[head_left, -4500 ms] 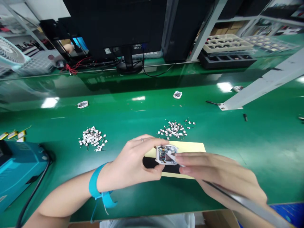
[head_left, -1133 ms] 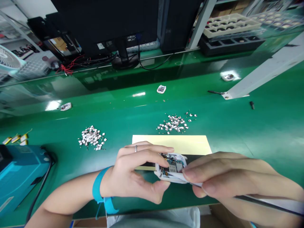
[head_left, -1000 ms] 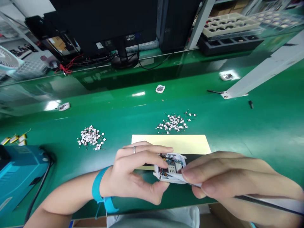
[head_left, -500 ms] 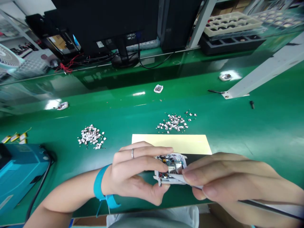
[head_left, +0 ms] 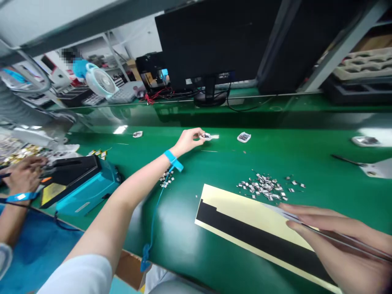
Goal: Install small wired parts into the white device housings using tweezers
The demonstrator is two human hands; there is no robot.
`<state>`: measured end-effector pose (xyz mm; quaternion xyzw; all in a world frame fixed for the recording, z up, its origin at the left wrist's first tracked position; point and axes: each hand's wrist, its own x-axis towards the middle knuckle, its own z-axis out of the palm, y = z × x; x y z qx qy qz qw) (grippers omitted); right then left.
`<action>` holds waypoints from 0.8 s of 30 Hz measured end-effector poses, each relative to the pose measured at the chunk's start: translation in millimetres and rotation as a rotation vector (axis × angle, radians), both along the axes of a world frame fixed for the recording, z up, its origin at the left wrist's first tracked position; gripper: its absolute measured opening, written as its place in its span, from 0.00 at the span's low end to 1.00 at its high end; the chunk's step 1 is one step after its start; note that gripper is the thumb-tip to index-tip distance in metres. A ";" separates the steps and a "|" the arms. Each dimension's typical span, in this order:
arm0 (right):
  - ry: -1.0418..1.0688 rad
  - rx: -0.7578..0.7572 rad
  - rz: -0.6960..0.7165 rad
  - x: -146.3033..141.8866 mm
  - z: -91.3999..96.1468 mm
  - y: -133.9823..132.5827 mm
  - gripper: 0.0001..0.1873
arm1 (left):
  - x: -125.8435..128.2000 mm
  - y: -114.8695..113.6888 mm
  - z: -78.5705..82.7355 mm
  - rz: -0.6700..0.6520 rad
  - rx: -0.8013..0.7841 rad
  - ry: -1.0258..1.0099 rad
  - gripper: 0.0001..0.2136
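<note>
My left hand (head_left: 188,141) is stretched far out over the green mat, closed on the edge of a small white device housing (head_left: 207,136) with electronics inside. Whether that housing touches the mat I cannot tell. At the lower right, my right hand (head_left: 339,237) grips a pair of tweezers (head_left: 295,218), their pale tips pointing left over a cream sheet with a black strip (head_left: 211,194). Beyond the tips lies a loose pile of tiny wired parts (head_left: 265,185). Another such pile (head_left: 167,179) is partly covered by my left forearm.
Similar white housings (head_left: 244,137) lie along the mat's back, including one on the left (head_left: 137,134) and one on the right (head_left: 366,141). A monitor (head_left: 211,45) stands behind. A blue machine (head_left: 81,192) is at left, near a co-worker's hand (head_left: 26,173). A blue wrist-strap cord (head_left: 153,224) hangs down.
The view has swung left. My left hand has carried the housing from close in front of me to the far part of the mat. The tweezers in my right hand have come away from it.
</note>
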<state>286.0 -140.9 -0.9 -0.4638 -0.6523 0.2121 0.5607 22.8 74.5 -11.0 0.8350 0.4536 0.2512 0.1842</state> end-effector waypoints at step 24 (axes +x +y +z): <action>-0.301 0.143 0.128 -16.6 14.4 7.0 0.09 | -111.5 -118.0 -44.3 0.523 0.002 0.691 0.20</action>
